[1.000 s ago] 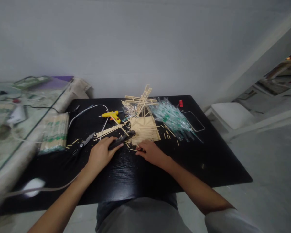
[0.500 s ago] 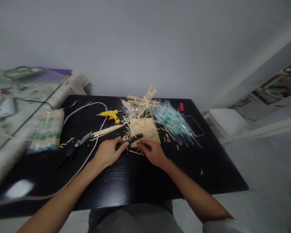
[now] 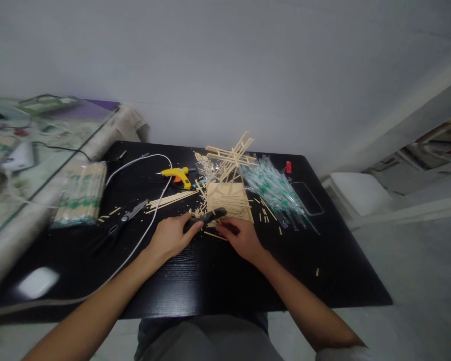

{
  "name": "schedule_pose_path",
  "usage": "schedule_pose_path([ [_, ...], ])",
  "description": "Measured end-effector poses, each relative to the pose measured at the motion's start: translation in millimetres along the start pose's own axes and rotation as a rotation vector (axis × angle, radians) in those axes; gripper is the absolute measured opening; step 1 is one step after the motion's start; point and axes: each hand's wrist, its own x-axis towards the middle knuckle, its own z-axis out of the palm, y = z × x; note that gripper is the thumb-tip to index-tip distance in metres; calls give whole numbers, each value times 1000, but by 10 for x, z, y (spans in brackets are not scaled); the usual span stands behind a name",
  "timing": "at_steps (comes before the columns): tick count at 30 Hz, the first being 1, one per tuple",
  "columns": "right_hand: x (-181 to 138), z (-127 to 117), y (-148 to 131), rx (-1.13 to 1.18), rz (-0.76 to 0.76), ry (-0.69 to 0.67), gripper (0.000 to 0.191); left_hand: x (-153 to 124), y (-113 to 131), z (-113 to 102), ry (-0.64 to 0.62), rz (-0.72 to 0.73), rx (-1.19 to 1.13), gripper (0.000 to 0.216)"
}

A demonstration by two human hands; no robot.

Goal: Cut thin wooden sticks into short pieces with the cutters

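Observation:
My left hand [image 3: 173, 234] is wrapped round a dark, elongated hand tool [image 3: 212, 215], whose exact kind I cannot make out. The tool points right, over the near part of a pale wooden panel [image 3: 225, 190] with thin sticks lying on it. Close to the tool's far end, my right hand [image 3: 240, 237] is closed in a pinch; whatever sits between its fingertips is too small to name. Behind the panel rises a frame of crossed wooden sticks [image 3: 234, 159]. Cut bits of stick lie around both hands.
Left of my hands lie a yellow glue gun [image 3: 178, 174], loose sticks [image 3: 172, 199], scissors [image 3: 123, 220], a white cable [image 3: 146, 235] and a bag of sticks [image 3: 81, 193]. On the right are clear plastic wrappers [image 3: 274, 185], a phone-like black rectangle [image 3: 307, 197] and a small red object [image 3: 288, 167].
The view has shifted slightly, so the table's things appear a little further right. Both hands keep nearly the same pose, with the tool still in the left one.

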Motion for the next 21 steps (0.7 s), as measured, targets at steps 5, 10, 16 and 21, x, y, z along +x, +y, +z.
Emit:
schedule_pose_path([
  [5, -7, -3, -56, 8, -18, -22, 23, -4, -19, 46, 33, 58, -65, 47],
  [10, -18, -38, -115, 117, 54, -144, 39, -14, -65, 40, 41, 104, -131, 44],
  [16, -36, -98, -172, 538, 165, -419, 38, -25, -143, 37, 16, 275, -373, 40],
  [21, -94, -25, -159, 868, 301, -588, 40, -46, -139, 28, -14, 331, -455, 44],
])
